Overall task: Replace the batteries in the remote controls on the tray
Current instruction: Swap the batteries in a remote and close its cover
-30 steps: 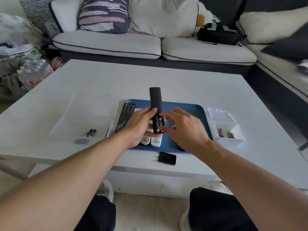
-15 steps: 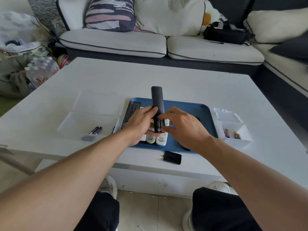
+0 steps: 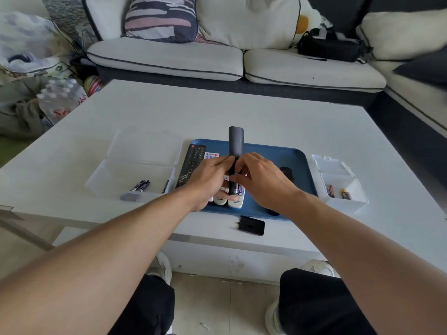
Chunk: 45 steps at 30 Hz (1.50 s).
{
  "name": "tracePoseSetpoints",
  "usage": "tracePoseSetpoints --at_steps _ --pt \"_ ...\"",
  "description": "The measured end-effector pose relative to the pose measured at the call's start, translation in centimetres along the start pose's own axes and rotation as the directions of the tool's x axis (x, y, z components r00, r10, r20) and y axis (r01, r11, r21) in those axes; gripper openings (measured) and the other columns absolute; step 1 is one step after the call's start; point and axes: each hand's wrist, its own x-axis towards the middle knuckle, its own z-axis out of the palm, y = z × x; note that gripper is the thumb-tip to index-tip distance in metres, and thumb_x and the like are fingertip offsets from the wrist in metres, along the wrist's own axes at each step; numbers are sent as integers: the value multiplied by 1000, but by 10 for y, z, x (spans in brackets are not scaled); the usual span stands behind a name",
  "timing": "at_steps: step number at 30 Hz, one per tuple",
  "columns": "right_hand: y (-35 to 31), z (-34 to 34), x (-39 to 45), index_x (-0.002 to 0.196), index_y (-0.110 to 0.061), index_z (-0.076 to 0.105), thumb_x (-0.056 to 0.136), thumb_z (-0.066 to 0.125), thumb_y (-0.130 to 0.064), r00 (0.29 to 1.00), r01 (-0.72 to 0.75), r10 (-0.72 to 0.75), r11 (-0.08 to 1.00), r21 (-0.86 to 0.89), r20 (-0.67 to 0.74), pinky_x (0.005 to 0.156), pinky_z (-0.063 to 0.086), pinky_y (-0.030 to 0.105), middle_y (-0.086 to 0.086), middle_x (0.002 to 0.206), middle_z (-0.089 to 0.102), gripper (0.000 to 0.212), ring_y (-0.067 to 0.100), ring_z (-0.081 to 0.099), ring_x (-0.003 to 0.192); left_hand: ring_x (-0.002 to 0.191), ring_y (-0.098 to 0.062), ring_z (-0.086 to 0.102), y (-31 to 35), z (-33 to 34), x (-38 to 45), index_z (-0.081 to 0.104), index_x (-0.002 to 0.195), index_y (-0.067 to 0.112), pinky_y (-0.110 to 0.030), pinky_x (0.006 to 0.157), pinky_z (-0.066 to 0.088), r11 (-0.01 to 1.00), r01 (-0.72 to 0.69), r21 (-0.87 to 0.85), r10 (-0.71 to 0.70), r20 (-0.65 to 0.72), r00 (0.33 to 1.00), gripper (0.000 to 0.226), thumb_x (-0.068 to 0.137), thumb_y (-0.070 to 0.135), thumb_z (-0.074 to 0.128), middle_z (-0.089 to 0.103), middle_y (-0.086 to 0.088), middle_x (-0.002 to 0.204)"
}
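the slim black plastic remote control [image 3: 235, 146] is held above the blue rectangular plastic tray [image 3: 297, 160], its long axis running from 12 o'clock down to 6 o'clock, top end pointing away from the person. the left hand [image 3: 208, 181] grips its body from the 9 o'clock side, fingers curled round it. the right hand [image 3: 262, 182] comes in from 3 o'clock, its fingertips [image 3: 238, 168] pinching at the middle of the remote, just above the open battery bay. two cylindrical batteries with purple labels [image 3: 237, 188] show side by side in that bay at the remote's 6 o'clock end. the flat black battery cover [image 3: 251, 225] lies on the white table [image 3: 266, 122] at 6 o'clock of the tray, nearer the right hand, so refitting it likely falls to that hand.
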Motion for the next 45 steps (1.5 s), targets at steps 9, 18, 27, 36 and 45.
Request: tracePoseSetpoints --at_steps 9,18,27,36,45 --pt "-3 0 -2 96 -21 64 86 75 -39 946 -301 321 924 237 -47 57 41 21 -9 82 67 23 8 61 73 91 -36 73 0 2 1 74 111 14 -51 75 62 999 -21 -25 20 -22 1000 33 103 38 53 71 -12 106" --pt "-12 -7 -1 84 -18 76 90 72 -28 877 -456 465 720 523 124 64 57 25 -1 74 74 12 10 68 62 93 -30 74 -2 5 4 71 114 19 -49 72 63 996 -66 56 70 -59 996 30 102 40 54 70 -14 112" --pt "-12 -24 -2 80 -9 63 94 54 -17 826 -481 459 270 834 327 53 39 27 9 74 70 19 20 63 64 63 -21 59 10 5 11 61 103 7 -40 70 63 956 177 -233 -190 -36 981 33 103 38 52 59 -10 78" --pt "-14 -22 -9 90 -18 72 95 66 -25 903 -428 354 713 555 242 48 33 18 -12 53 55 10 4 42 43 61 -18 66 16 6 6 63 107 5 -27 54 52 914 228 -335 -227 43 973 26 104 27 50 67 -8 79" --pt "-7 -9 -8 83 -40 74 84 76 -38 998 -63 60 993 103 37 57 41 26 -19 60 61 3 6 54 59 57 -12 64 19 5 0 65 83 12 -27 66 51 912 270 -310 -252 97 963 31 104 29 49 68 -1 66"
